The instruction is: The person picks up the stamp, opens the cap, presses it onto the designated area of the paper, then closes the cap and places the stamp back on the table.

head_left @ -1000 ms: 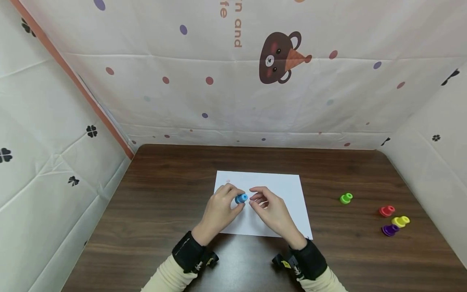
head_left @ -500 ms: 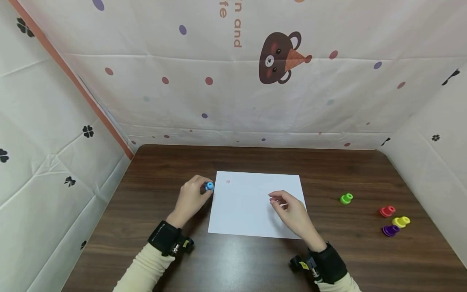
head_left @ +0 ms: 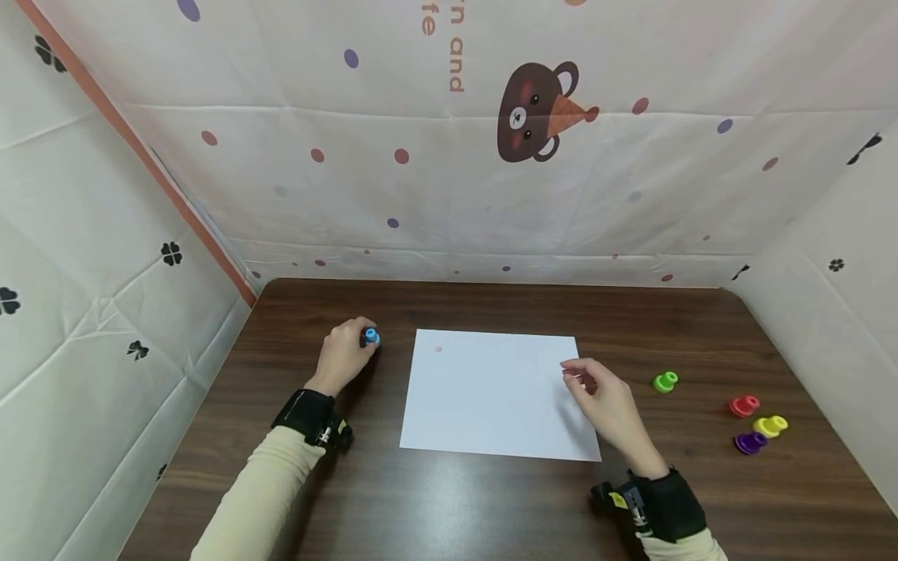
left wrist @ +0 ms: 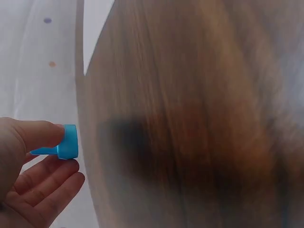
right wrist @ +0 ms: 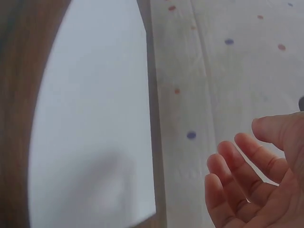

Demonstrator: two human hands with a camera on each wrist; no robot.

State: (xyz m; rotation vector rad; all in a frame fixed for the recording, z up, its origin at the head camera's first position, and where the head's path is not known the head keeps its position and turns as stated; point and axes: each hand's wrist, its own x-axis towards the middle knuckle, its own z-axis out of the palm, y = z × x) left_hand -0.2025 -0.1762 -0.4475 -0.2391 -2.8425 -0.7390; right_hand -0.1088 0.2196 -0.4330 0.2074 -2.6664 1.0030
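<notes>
My left hand (head_left: 341, 354) pinches a small blue stamp (head_left: 372, 336) above the table, left of the white paper (head_left: 491, 397). In the left wrist view the thumb and fingers grip one end of the blue stamp (left wrist: 69, 142), and part of it is hidden by the thumb. A faint pinkish round mark (head_left: 438, 349) shows near the paper's upper left corner. Over the paper's right edge hovers my right hand (head_left: 609, 401), its fingers loosely bent around nothing. The right wrist view also shows that hand (right wrist: 256, 185) without anything in it.
Right of the paper a green stamp (head_left: 666, 382) stands on the dark wooden table (head_left: 449, 506). Farther right are a red stamp (head_left: 744, 406), a yellow stamp (head_left: 771, 426) and a purple stamp (head_left: 751, 443), close together. White patterned cloth (head_left: 316, 195) rises behind the table.
The left hand has carried the blue stamp left, off the paper, and slightly away from the person. My right hand has moved right, toward the paper's right edge. The other stamps have not moved.
</notes>
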